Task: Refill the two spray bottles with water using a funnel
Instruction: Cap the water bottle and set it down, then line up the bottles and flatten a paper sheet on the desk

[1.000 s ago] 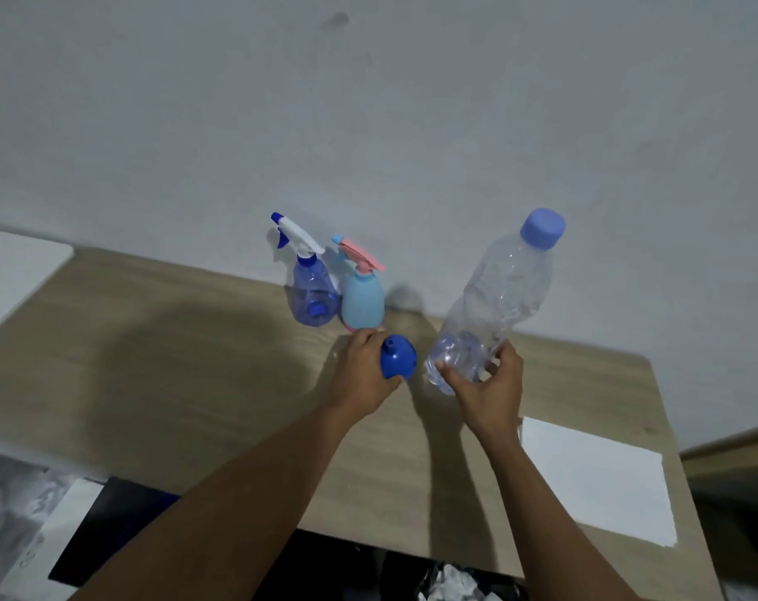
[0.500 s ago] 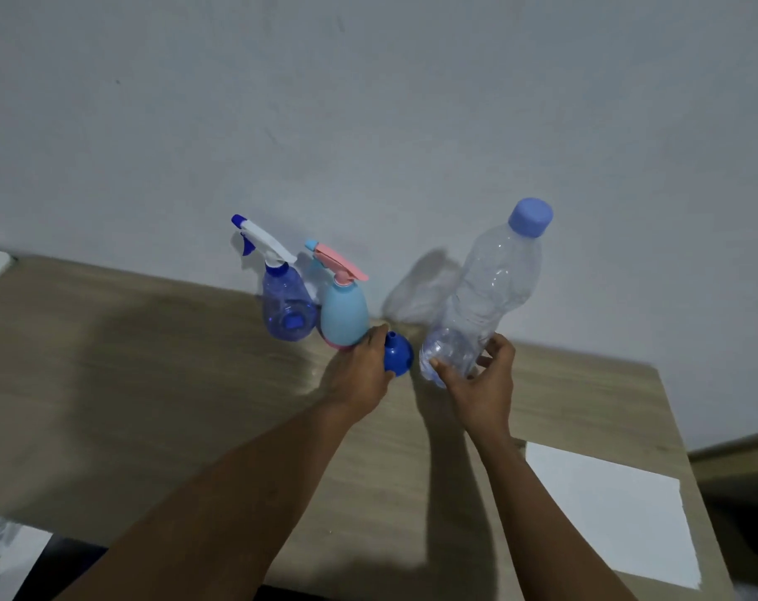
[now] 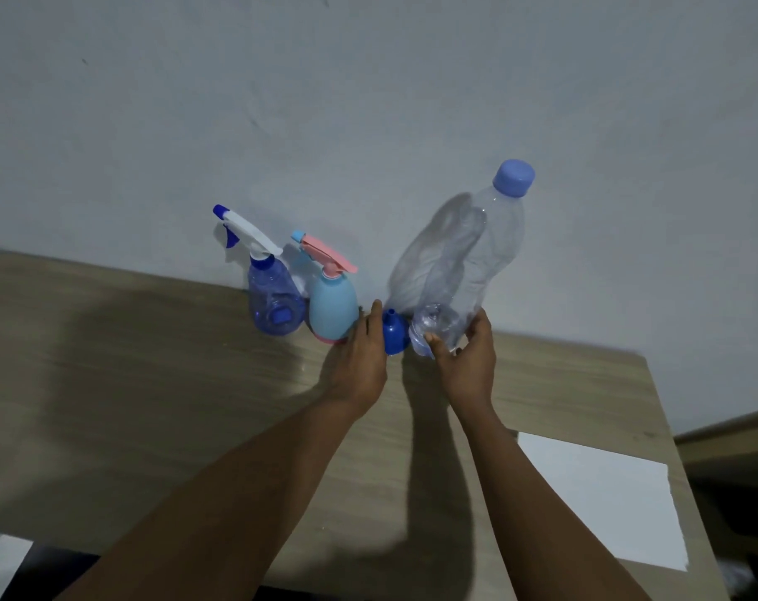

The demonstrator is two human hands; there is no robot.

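Note:
Two spray bottles stand by the wall: a clear blue spray bottle (image 3: 274, 303) with a white trigger, and a light blue spray bottle (image 3: 331, 306) with a pink trigger. My left hand (image 3: 359, 355) holds a small blue funnel (image 3: 395, 335), spout up, just right of the light blue bottle and touching it. My right hand (image 3: 468, 364) grips the base of a clear water bottle (image 3: 470, 258) with a blue cap, tilted right, next to the funnel.
The wooden table (image 3: 130, 383) runs along a pale wall. A white sheet (image 3: 602, 505) lies at the table's right front. A lower wooden surface (image 3: 732, 440) shows past the right edge.
Both hands have moved farther toward the wall, carrying the funnel and the water bottle. The funnel now sits close beside the light blue spray bottle with its spout up.

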